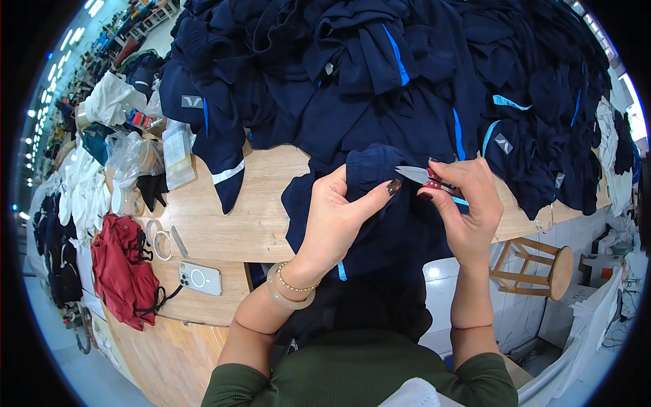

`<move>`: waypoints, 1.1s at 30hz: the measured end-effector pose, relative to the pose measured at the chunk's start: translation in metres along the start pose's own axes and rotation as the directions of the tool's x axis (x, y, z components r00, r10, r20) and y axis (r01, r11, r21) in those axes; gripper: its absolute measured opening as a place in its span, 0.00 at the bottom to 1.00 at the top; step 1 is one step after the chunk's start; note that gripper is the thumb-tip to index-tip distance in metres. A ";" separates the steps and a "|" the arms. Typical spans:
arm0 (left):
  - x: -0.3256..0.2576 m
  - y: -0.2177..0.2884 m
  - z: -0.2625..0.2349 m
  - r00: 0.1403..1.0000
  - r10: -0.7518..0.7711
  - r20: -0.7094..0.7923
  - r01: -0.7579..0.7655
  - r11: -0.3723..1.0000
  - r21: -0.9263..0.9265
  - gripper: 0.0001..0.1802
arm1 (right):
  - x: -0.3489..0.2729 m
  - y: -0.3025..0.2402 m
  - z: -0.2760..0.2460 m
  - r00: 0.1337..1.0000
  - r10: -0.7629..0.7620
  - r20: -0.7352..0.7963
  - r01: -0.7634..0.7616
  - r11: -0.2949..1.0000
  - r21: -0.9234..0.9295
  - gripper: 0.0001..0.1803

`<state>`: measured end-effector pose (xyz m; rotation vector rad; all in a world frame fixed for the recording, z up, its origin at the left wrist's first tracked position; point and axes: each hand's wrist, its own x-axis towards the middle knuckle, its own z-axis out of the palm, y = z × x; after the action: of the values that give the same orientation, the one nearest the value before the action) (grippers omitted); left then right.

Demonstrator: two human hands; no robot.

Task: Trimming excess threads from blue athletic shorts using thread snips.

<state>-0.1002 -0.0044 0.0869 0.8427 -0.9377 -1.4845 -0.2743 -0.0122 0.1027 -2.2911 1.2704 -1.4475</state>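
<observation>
My left hand (342, 214) pinches the gathered waistband of a navy blue garment (369, 166), thumb on top and fingers behind the cloth. The rest of that garment hangs over the table edge toward my lap. In my right hand (471, 207) is a pair of thread snips (422, 177) with red grips, held between thumb and fingers. Their pointed blades aim left and lie close to the waistband, just above my left thumb. Whether the blade tips touch the cloth, I cannot tell.
A big heap of navy garments (285, 102) with blue and white strips covers the table's far side. On the wooden table (230, 234) at left lie a phone (201, 279), a tape roll (162, 245) and a red garment (123, 271). A wooden stool (560, 273) stands at right.
</observation>
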 end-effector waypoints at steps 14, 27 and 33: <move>0.000 -0.002 0.004 0.999 0.026 0.024 -0.027 0.999 0.034 0.09 | 0.000 0.000 0.000 1.000 -0.023 -0.010 0.023 1.000 -0.016 0.14; -0.001 0.000 0.005 1.000 -0.010 0.012 0.009 1.000 0.018 0.10 | 0.001 0.001 -0.004 0.999 -0.016 -0.035 0.016 1.000 -0.004 0.15; -0.003 0.001 0.006 1.000 -0.007 0.025 0.007 1.000 -0.006 0.10 | 0.000 0.000 -0.003 0.999 -0.032 -0.012 0.032 0.999 -0.008 0.15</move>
<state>-0.1047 -0.0007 0.0909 0.8260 -0.9490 -1.5063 -0.2772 -0.0110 0.1041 -2.3219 1.2503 -1.4710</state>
